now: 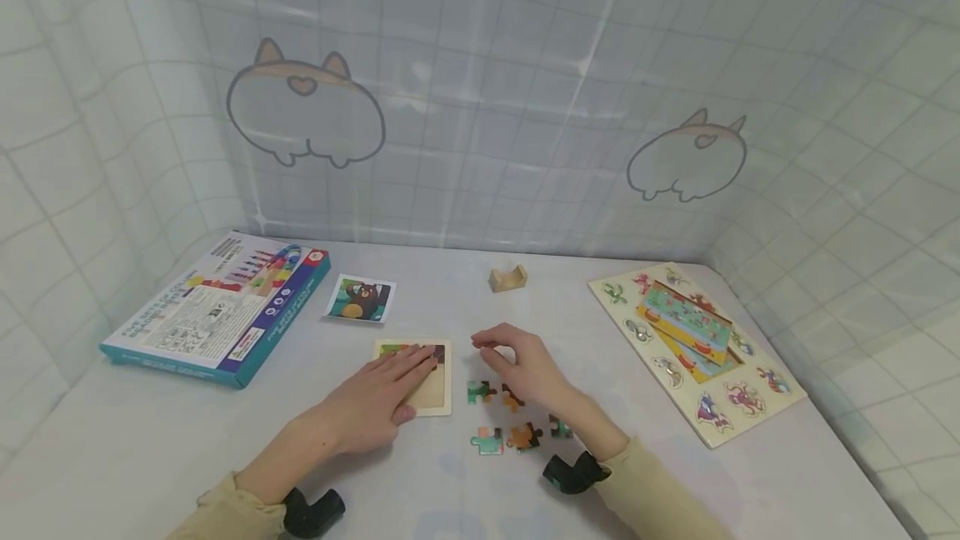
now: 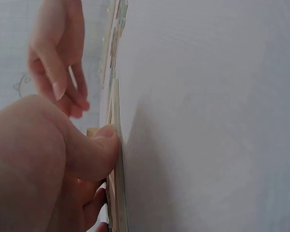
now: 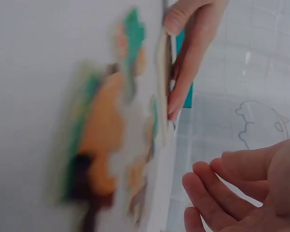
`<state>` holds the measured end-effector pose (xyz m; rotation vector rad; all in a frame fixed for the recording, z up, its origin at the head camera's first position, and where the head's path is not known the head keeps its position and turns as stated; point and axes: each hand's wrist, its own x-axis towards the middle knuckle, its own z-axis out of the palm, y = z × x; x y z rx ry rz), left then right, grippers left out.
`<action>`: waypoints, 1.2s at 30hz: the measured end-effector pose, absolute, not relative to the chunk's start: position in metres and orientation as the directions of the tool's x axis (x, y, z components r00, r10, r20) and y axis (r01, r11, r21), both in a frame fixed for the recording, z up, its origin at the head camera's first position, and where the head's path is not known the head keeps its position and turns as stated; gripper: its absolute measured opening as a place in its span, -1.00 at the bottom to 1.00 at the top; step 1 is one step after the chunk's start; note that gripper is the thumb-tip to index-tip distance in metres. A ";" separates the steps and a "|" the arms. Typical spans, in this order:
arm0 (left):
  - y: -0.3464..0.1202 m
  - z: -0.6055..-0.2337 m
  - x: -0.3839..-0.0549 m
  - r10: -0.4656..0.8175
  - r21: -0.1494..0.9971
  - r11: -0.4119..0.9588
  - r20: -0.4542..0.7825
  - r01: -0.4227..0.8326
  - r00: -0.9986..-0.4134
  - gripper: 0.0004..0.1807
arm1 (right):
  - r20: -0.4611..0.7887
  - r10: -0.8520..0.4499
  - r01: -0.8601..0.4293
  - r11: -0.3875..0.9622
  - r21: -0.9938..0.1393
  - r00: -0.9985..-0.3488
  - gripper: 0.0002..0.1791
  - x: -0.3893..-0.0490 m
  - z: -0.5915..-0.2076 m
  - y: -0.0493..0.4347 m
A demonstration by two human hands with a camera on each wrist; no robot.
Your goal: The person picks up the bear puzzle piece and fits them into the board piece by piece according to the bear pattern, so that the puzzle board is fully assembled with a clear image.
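My left hand (image 1: 367, 407) lies over a small square wooden puzzle tray (image 1: 447, 386), its fingers stretched across the picture pieces at the tray's top. In the left wrist view the thumb (image 2: 99, 150) presses at the tray's edge. Bare wood shows in the tray's lower right part; the hand hides its left side. My right hand (image 1: 528, 363) hovers just right of the tray, fingers loosely bent with nothing between them. Below it lie several loose jigsaw pieces, among them a teal one (image 1: 489, 442) and an orange-brown one (image 1: 524, 437). They appear blurred in the right wrist view.
A picture card with a bear (image 1: 363, 300) lies behind the tray. Farther back stands a small wooden holder (image 1: 508, 280). On the left is a flat blue-edged box (image 1: 217, 307); on the right, a wooden animal board (image 1: 701, 402) carries two colourful cards (image 1: 690, 319).
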<state>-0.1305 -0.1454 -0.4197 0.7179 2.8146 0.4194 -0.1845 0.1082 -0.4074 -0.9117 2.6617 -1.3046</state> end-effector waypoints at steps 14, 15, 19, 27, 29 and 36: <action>-0.144 -0.420 -0.128 0.507 0.303 0.835 -0.098 0.459 -0.857 -0.30 | 0.115 -0.587 -0.476 0.509 -0.717 -0.801 -0.70 -0.187 -0.416 0.138; -0.144 -0.420 -0.128 0.508 0.301 0.835 -0.094 0.462 -0.856 -0.31 | 0.100 -0.601 -0.481 0.517 -0.708 -0.793 -0.70 -0.188 -0.417 0.138; -0.143 -0.419 -0.128 0.509 0.312 0.829 -0.078 0.464 -0.857 -0.31 | 0.065 -0.640 -0.507 0.539 -0.672 -0.766 -0.68 -0.188 -0.420 0.139; -0.143 -0.420 -0.128 0.510 0.314 0.827 -0.071 0.466 -0.857 -0.33 | 0.065 -0.682 -0.570 0.550 -0.611 -0.728 -0.70 -0.186 -0.424 0.137; -0.143 -0.420 -0.127 0.514 0.307 0.825 -0.064 0.474 -0.855 -0.33 | 0.072 -0.684 -0.574 0.546 -0.610 -0.726 -0.71 -0.186 -0.425 0.137; -0.143 -0.421 -0.126 0.533 0.284 0.817 -0.038 0.503 -0.845 -0.33 | 0.090 -0.686 -0.590 0.542 -0.599 -0.722 -0.76 -0.186 -0.427 0.135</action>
